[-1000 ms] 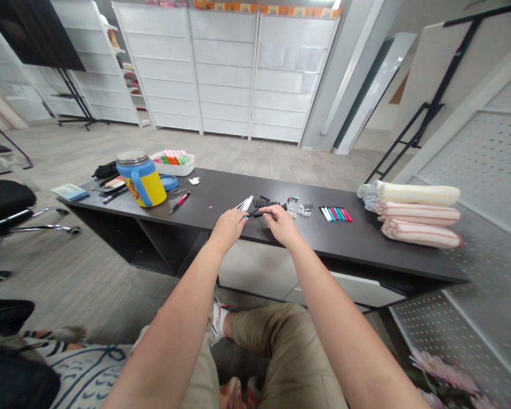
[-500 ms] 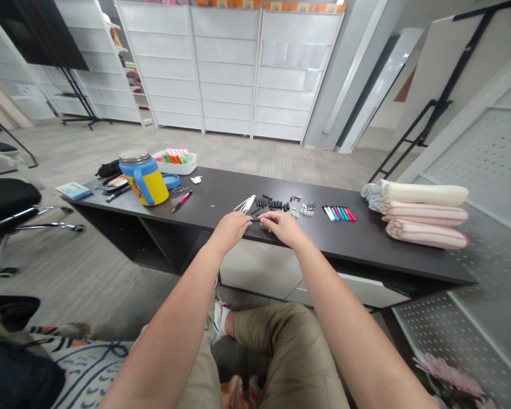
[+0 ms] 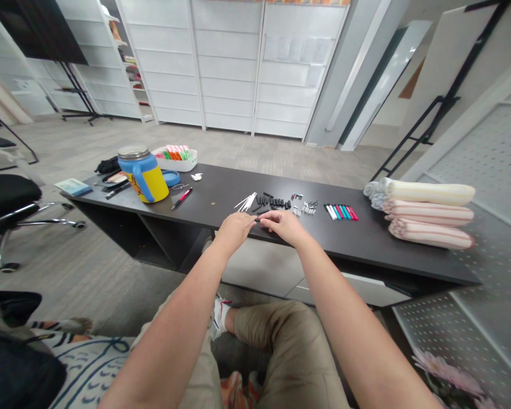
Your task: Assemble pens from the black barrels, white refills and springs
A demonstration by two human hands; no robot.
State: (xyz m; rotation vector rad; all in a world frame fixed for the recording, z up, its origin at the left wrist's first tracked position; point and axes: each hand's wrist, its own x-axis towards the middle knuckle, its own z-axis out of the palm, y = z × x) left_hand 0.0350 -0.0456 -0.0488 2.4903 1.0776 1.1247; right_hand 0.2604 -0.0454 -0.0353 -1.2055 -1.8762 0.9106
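Observation:
My left hand (image 3: 235, 229) and my right hand (image 3: 283, 225) meet over the front edge of the dark table. Both have their fingers closed on a small black tube (image 3: 258, 220), one at each end; most of it is hidden by the fingertips. Just beyond the hands lie thin white sticks (image 3: 246, 202) in a fan and a group of short black tubes (image 3: 276, 201). Small white and grey pieces (image 3: 309, 208) are spread to their right. Farther right, a row of white, teal and red marker-like pieces (image 3: 341, 212) lies side by side.
A blue and yellow mug (image 3: 147, 179), a red and black pen (image 3: 181, 198) and a white tray (image 3: 183, 164) of colourful packets stand or lie on the left. Rolled towels (image 3: 430, 213) are stacked at the table's right end. An office chair (image 3: 12, 204) is at far left.
My hands have drawn slightly closer together, so less of the black tube shows between them. The view has shifted a little; the things on the table look unmoved.

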